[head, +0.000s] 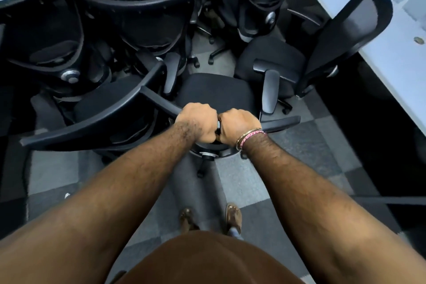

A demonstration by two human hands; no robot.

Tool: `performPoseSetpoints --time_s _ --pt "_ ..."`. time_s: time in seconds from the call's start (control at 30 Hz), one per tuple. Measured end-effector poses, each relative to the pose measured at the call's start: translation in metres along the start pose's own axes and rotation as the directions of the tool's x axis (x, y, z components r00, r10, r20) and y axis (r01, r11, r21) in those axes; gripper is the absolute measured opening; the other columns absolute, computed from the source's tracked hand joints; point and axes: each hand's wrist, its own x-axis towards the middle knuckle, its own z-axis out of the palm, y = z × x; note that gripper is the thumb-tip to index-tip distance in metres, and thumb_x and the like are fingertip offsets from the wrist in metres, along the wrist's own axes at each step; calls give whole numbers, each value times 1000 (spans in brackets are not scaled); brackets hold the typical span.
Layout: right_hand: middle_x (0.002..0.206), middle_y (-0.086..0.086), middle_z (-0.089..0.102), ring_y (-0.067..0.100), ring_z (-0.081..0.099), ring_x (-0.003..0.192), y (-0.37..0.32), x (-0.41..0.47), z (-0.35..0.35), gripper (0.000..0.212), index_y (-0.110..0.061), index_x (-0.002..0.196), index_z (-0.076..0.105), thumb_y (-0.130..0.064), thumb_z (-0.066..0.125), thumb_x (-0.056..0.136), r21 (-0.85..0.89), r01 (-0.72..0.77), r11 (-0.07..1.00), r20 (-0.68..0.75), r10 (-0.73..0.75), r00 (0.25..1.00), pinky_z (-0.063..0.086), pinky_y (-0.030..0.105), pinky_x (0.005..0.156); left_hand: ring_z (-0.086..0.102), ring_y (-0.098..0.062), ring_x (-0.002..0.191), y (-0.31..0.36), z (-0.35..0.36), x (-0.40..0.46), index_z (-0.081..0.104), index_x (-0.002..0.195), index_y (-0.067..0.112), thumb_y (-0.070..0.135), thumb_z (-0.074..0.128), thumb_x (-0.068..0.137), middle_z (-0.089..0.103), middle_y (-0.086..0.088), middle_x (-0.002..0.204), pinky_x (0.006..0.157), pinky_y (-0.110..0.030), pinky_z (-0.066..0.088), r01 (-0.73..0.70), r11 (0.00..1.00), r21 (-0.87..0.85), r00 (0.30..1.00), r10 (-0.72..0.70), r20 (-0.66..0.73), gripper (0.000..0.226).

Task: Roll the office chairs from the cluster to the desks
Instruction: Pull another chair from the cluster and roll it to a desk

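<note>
A black office chair [215,93] stands right in front of me, its seat facing away. My left hand [198,123] and my right hand [237,125] grip the top edge of its backrest side by side, knuckles touching, fingers curled over the rim. Beyond it a tight cluster of black mesh-back chairs [138,23] fills the left and far side. One more chair [345,37] stands at the right against a light grey desk [391,60].
Another chair's curved backrest [92,120] presses in at the left of the held one. An armrest [269,91] of the right chair sits close to the seat. Grey checkered carpet [242,182] lies under my feet. The dark gap under the desk is at the right.
</note>
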Motion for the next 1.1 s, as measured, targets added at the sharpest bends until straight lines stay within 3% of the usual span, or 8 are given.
performPoseSetpoints --time_s 0.1,0.3,0.43,0.8,0.97,1.1 --pt "90 3 71 30 69 81 -11 -8 0 20 -24 92 67 -36 54 83 4 -97 995 -4 97 995 42 31 60 54 -21 67 3 4 -5 52 70 22 38 59 84 50 7 66 65 -30 44 11 1000 17 999 -10 -39 22" --pt "92 5 70 32 68 87 -29 -33 3 21 -22 96 67 -33 62 79 41 -187 981 -4 188 982 45 33 66 68 -23 81 11 18 -24 53 76 24 40 59 85 70 2 89 67 -30 45 20 999 29 996 -17 -87 19" --pt "87 3 69 30 67 82 -39 -54 8 16 -22 91 65 -33 61 79 64 -190 980 -28 192 981 44 33 64 54 -22 68 18 21 -41 54 74 24 41 59 83 66 2 81 65 -30 44 9 998 68 996 -2 -94 20" --pt "91 3 70 29 68 86 -12 -151 28 18 -23 94 68 -34 62 80 -11 -173 985 -5 173 985 45 32 67 52 -22 67 112 36 -91 50 68 24 46 58 83 68 2 81 66 -32 48 -36 999 -9 991 34 -128 28" --pt "94 3 70 29 68 89 25 -199 32 20 -24 93 68 -35 60 79 -53 -169 984 23 170 985 49 34 70 54 -24 69 174 25 -101 49 68 23 44 56 83 48 5 66 67 -32 48 -89 996 -26 991 86 -99 26" --pt "91 4 69 30 68 87 49 -241 36 21 -24 92 68 -38 60 79 -86 -158 984 9 160 987 42 33 66 55 -23 67 217 17 -110 46 67 22 44 55 83 48 5 65 63 -32 45 -158 987 -10 984 156 -82 28"
